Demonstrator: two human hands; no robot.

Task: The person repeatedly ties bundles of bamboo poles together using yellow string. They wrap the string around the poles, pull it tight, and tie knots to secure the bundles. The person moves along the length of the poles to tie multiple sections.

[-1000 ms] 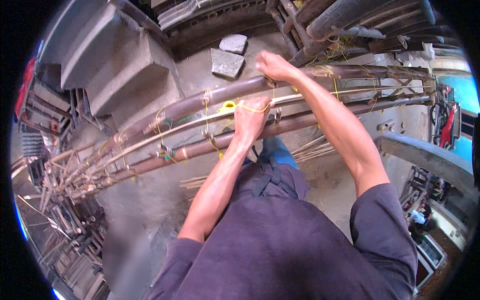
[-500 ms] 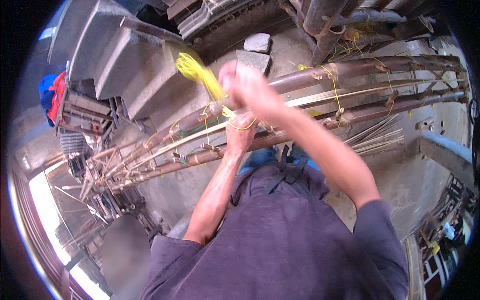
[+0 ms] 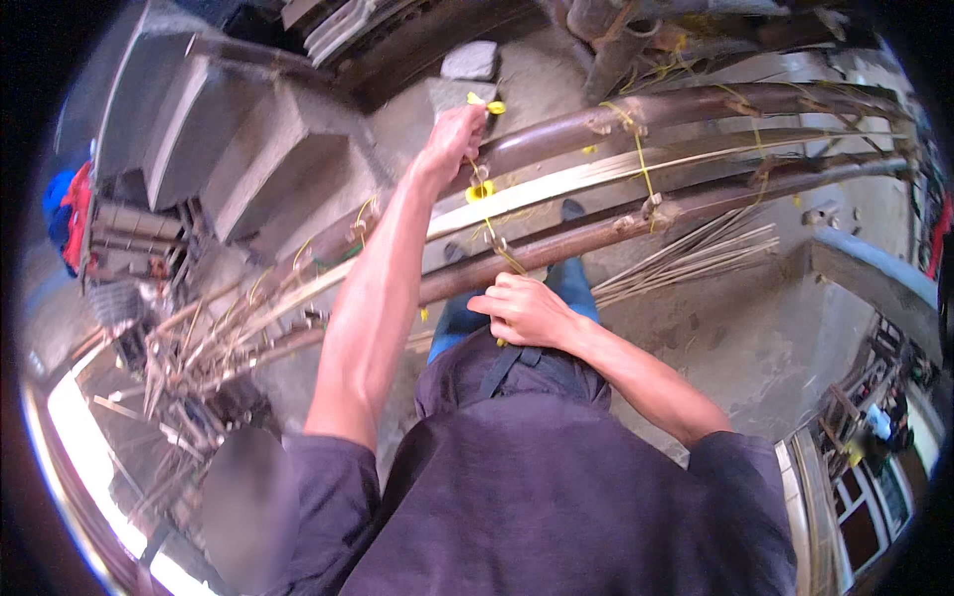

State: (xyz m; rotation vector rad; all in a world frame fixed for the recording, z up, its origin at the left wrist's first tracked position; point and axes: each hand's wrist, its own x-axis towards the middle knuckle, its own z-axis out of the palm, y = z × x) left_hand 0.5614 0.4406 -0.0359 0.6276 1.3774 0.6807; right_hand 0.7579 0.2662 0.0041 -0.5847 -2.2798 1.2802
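Observation:
Two long dark bamboo poles run across in front of me. Pale split bamboo strips (image 3: 556,189) lie between them. My left hand (image 3: 457,141) is closed, above the far pole (image 3: 552,127), with a bit of yellow cord showing past its fingers. Over the near pole (image 3: 586,235) and close to my body, my right hand (image 3: 527,313) is closed on the yellow cord (image 3: 511,260). The cord passes across both poles and around the strips, with a small yellow loop (image 3: 480,192) between them. Cord comes out below the right fist too.
Other yellow ties (image 3: 643,164) bind the poles further right. Concrete steps (image 3: 278,169) rise at the far left, beside a pale stone block (image 3: 469,62). Loose thin sticks (image 3: 686,258) lie on the floor at right. A blurred round shape (image 3: 243,497) is at lower left.
My left hand has gone from between the poles to above the far pole. My right hand has come from the far side toward my body. The large yellow hank no longer shows.

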